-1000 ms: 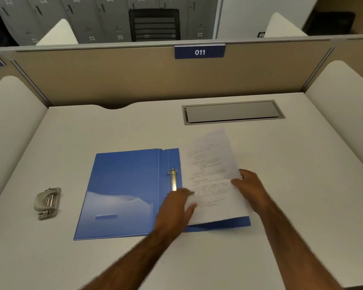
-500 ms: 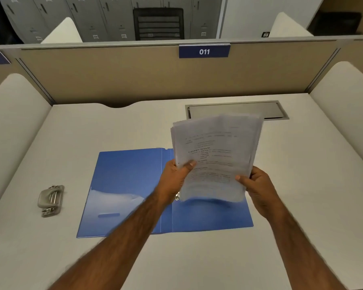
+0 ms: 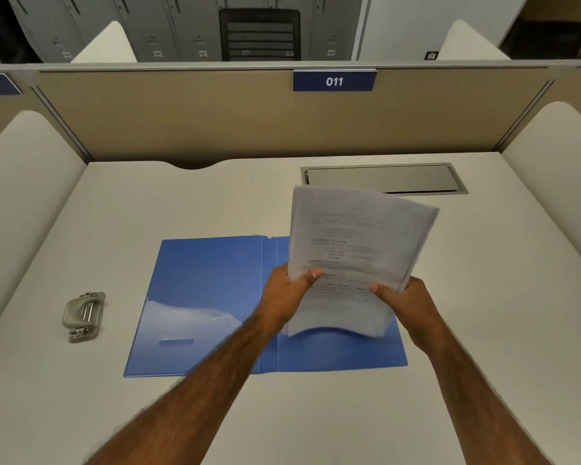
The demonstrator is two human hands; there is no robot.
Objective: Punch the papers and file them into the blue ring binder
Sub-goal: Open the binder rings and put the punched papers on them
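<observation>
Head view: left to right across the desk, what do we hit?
Order: punch → binder, its bare left cover → left hand → papers → right hand. The hatch is left out: it overlaps the papers sideways.

Even, soft light; papers [image 3: 356,256] motion-blurred (edges bowed, wide-angle distortion).

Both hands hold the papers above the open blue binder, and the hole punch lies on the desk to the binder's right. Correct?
No: the head view shows the hole punch lying to the left of the blue binder, not its right. The left hand and right hand do hold the papers above it.
</observation>
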